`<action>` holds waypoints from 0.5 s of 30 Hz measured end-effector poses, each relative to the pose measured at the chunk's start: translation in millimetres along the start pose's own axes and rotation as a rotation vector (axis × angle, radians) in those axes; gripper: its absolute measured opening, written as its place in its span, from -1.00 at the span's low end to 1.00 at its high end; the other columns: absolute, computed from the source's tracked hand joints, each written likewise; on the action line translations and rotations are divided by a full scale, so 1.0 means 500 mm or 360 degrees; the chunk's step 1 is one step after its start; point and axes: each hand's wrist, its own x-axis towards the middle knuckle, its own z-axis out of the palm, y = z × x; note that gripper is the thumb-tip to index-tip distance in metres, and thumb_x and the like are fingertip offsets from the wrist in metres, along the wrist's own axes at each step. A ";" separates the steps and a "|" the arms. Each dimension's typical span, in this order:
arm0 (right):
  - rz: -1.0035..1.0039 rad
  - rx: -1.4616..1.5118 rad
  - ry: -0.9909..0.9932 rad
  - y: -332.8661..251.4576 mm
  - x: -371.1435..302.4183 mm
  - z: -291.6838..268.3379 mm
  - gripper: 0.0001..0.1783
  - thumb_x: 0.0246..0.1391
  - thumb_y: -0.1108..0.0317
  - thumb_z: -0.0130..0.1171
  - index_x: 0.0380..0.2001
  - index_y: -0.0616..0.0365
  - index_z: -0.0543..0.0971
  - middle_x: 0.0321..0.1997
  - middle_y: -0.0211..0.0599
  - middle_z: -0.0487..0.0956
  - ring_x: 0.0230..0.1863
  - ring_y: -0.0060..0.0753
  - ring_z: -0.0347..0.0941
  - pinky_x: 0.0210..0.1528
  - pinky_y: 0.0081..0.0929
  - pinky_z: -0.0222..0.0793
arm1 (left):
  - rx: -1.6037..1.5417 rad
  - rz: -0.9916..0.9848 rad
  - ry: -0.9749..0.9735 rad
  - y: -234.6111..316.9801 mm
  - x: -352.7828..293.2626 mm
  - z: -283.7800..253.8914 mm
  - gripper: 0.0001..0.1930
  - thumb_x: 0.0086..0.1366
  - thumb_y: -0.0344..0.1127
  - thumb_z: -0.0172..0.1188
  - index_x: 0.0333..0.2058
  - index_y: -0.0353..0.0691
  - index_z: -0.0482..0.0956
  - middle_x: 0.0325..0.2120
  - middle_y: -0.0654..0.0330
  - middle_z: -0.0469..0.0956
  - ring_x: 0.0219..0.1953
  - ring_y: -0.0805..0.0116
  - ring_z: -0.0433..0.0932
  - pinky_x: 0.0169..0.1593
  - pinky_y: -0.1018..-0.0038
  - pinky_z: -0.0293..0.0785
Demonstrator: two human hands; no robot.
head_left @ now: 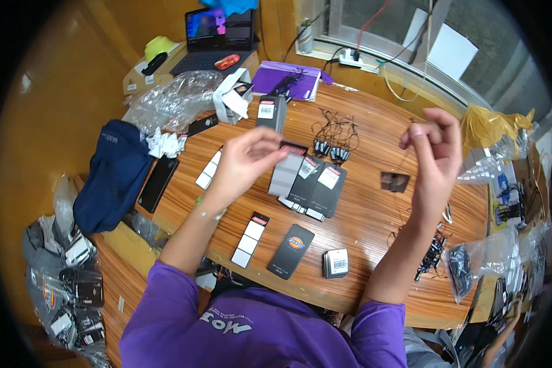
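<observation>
Tags [329, 195] are lying to the right of the left hand [246, 162], two of them side by side on the tabletop [368, 214], and a pale card [286, 175] with a red strip is lying between them and that hand's fingertips. The left hand is hovering half curled, its thumb and forefinger standing a little apart; whether it is touching the pale card is not showing clearly. The right hand [438, 144] is hanging raised, its fingers bending inward and its thumb lying close to the forefinger; I cannot tell whether it is pinching something. Below its fingertips a small dark piece [395, 181] is showing, with a thin line seeming to run up toward the hand.

Between the hands, a bunch of cords [334, 146] is spreading out, and a tangled heap [432, 253] is sitting below the right hand, closer to the body. Beyond the left hand a stack [270, 113] is standing. Nearer the body than the left hand, a sticker strip [250, 240], a logo tag [291, 251] and a label pile [336, 264] are lying apart.

Judging by this, the work is looking part done: the two tags are already carrying white stickers, while the logo tag is showing none on its upper face. Many cords are seemingly lying unattached, so much is apparently remaining.
</observation>
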 end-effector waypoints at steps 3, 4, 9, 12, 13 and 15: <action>0.0025 -0.0053 -0.0072 0.009 0.000 0.024 -0.77 0.02 0.60 -0.06 -0.20 0.18 0.34 -0.56 -0.51 0.32 -0.51 -0.71 0.23 -0.43 -0.74 0.16 | -0.0087 0.0203 0.0013 0.012 0.075 0.050 -0.79 0.06 -0.54 0.22 -0.28 -0.36 0.46 -0.39 0.26 0.52 -0.32 0.59 0.50 -0.25 0.69 0.44; 0.0049 -0.0104 -0.0119 0.011 -0.002 0.029 -0.77 0.02 0.59 -0.07 -0.21 0.19 0.33 -0.55 -0.51 0.32 -0.50 -0.72 0.23 -0.45 -0.74 0.16 | -0.0139 0.0271 -0.0007 0.019 0.092 0.067 -0.79 0.07 -0.54 0.22 -0.28 -0.36 0.46 -0.39 0.26 0.52 -0.31 0.58 0.49 -0.25 0.70 0.44; 0.0034 -0.0320 -0.0187 0.040 0.000 0.051 -0.75 -0.06 0.61 -0.02 -0.24 0.22 0.32 -0.62 -0.41 0.36 -0.57 -0.70 0.24 -0.51 -0.68 0.18 | -0.0262 0.0327 -0.0029 0.047 0.120 0.115 -0.80 0.07 -0.56 0.20 -0.28 -0.35 0.47 -0.37 0.23 0.53 -0.32 0.57 0.51 -0.28 0.72 0.47; -0.0001 -0.0416 -0.0176 0.046 0.001 0.063 -0.75 -0.05 0.62 -0.02 -0.24 0.23 0.32 -0.65 -0.36 0.36 -0.60 -0.64 0.27 -0.53 -0.65 0.21 | -0.0244 0.0359 -0.0052 0.044 0.112 0.125 -0.82 0.09 -0.53 0.19 -0.28 -0.37 0.48 -0.39 0.21 0.53 -0.33 0.56 0.52 -0.33 0.68 0.50; -0.0001 -0.0422 -0.0175 0.045 0.000 0.070 -0.75 -0.05 0.62 -0.02 -0.24 0.22 0.32 -0.65 -0.36 0.36 -0.60 -0.63 0.27 -0.53 -0.64 0.21 | -0.0253 0.0328 -0.0112 0.042 0.112 0.125 -0.82 0.10 -0.54 0.18 -0.27 -0.37 0.48 -0.37 0.20 0.54 -0.32 0.55 0.52 -0.34 0.69 0.51; -0.0024 -0.0465 -0.0194 0.050 0.001 0.076 -0.74 -0.05 0.63 -0.02 -0.23 0.22 0.32 -0.65 -0.36 0.36 -0.61 -0.62 0.27 -0.53 -0.62 0.22 | -0.0292 0.0361 -0.0147 0.032 0.120 0.125 -0.81 0.10 -0.54 0.17 -0.27 -0.37 0.48 -0.37 0.20 0.54 -0.32 0.55 0.52 -0.34 0.68 0.51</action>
